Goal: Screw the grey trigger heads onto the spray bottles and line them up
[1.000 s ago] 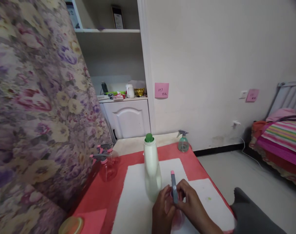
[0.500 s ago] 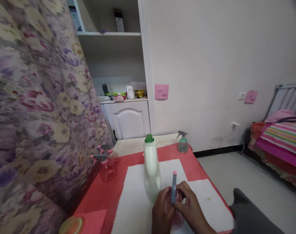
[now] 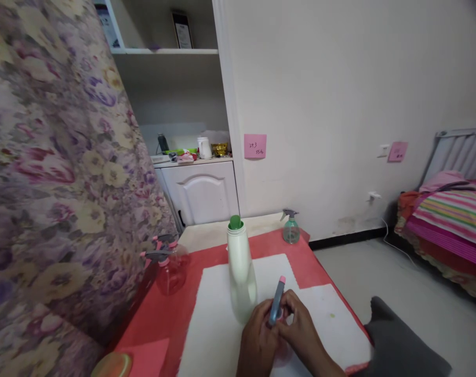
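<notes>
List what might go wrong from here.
The tall pale-green plastic bottle stands close by the left hand; a bump might topple it.
Its threaded neck is uncapped, so any contents might spill onto the white sheet beneath.
The grey-and-pink plastic spray head leans between left hand and right hand, and might slip.

The left hand (image 3: 257, 331) and right hand (image 3: 299, 322) sit close together, fingers (image 3: 290, 299) bent inward, the right forearm (image 3: 325, 362) slanting in from the lower right
</notes>
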The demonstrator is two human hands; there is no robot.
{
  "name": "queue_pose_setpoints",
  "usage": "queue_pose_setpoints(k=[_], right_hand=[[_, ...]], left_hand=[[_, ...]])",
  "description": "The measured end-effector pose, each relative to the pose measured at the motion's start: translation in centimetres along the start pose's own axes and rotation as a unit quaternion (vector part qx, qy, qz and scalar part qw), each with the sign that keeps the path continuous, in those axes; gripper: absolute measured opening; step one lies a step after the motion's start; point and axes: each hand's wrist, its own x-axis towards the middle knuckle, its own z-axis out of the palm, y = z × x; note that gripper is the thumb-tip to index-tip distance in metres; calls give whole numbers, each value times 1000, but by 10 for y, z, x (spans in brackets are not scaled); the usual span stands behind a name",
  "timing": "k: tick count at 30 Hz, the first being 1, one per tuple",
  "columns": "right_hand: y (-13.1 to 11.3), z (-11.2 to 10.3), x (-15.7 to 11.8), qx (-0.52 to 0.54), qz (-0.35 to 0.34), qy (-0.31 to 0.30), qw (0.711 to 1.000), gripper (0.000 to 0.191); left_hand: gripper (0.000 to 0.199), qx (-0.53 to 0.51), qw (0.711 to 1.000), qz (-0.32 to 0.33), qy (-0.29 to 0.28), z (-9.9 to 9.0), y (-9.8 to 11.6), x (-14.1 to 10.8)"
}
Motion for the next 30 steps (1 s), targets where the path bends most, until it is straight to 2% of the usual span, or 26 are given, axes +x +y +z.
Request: queue_pose_setpoints(k=[4, 7, 8, 10, 12, 18, 21, 25, 30], right_hand=[[9, 4, -2, 8, -4, 18, 1000, 20], [22, 6, -8, 2, -30, 30, 999, 11], [27, 7, -12, -1, -41, 34, 999, 17], [41, 9, -21, -4, -58, 40, 998, 43], [54, 12, -31, -5, -48, 29, 998, 62], [80, 20, -40, 34, 34, -41, 998, 83], [78, 14, -36, 62, 40, -78, 994, 90], [61, 0, -33, 141, 35, -114, 983, 88], [38, -1, -42, 224, 70, -168, 958, 65]], left_hand=[[16, 23, 995, -56, 73, 12, 16, 9], [4, 71, 990, -47, 112, 15, 20, 12], [3, 83, 989, -38, 113, 15, 20, 13], [2, 91, 989, -27, 110, 14, 19, 12], [5, 86, 991, -28, 104, 12, 16, 11], [18, 59, 994, -63, 61, 8, 8, 9], [20, 59, 995, -65, 45, 3, 12, 10], [28, 3, 996, -81, 32, -8, 21, 11], [34, -100, 984, -138, 42, -19, 19, 7]])
